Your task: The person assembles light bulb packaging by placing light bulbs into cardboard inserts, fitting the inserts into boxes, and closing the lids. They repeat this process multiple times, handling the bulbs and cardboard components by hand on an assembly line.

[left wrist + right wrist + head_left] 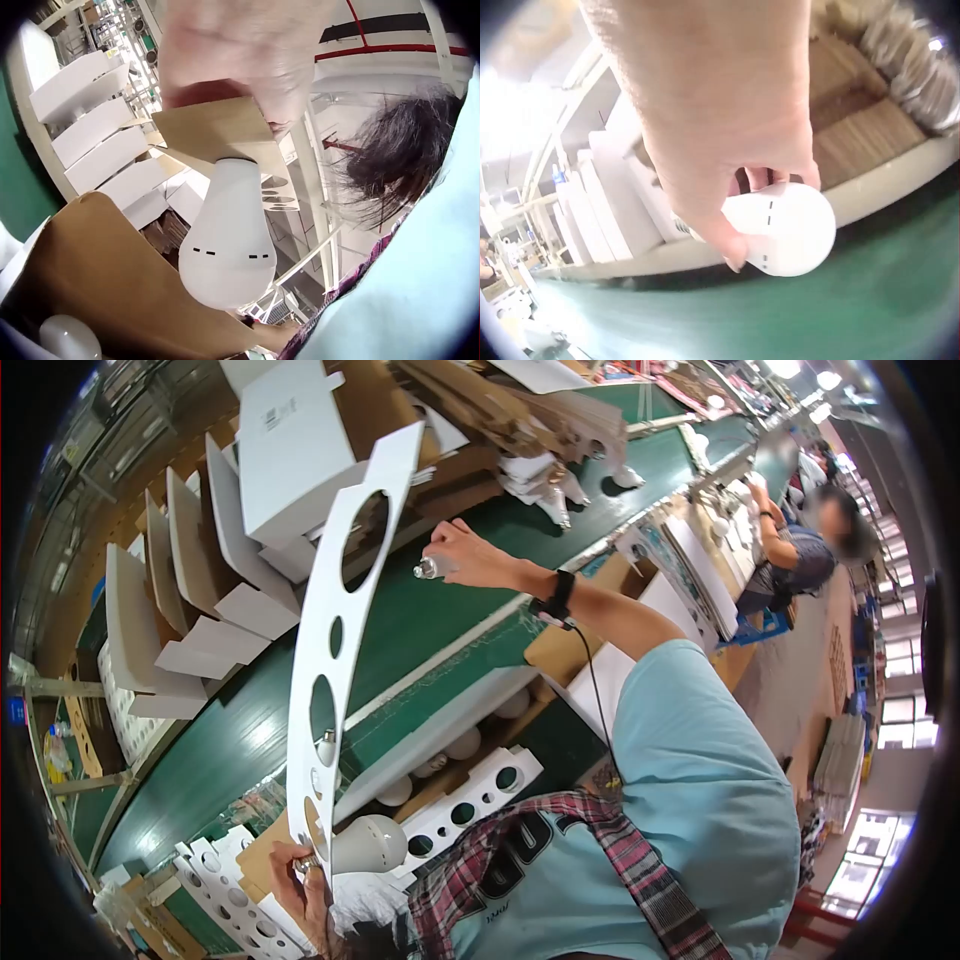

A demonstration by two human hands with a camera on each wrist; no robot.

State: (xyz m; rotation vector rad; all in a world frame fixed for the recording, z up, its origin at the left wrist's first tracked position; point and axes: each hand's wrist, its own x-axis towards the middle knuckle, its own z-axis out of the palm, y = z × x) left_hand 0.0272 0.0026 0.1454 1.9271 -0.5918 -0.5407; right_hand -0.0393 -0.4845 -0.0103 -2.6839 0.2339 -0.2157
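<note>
In the head view my left hand (300, 885) is at the lower end of a long white cardboard strip (312, 660) with round holes, its fingers around the metal base of a light bulb (368, 846). That bulb's white body (229, 251) hangs from the strip's brown side (217, 131) in the left wrist view. My right hand (470, 557) is over the green belt, away from the strip, and grips another light bulb (799, 232) between thumb and fingers. This bulb's metal screw base (428, 567) points toward the strip.
A green conveyor belt (455, 625) runs diagonally. An open box with several bulbs (462, 744) and another holed strip (480, 800) lie close to my body. White cartons (300, 450) line the far side, with wrapped bulbs (545, 485) farther up. Another person (800, 555) works at the right.
</note>
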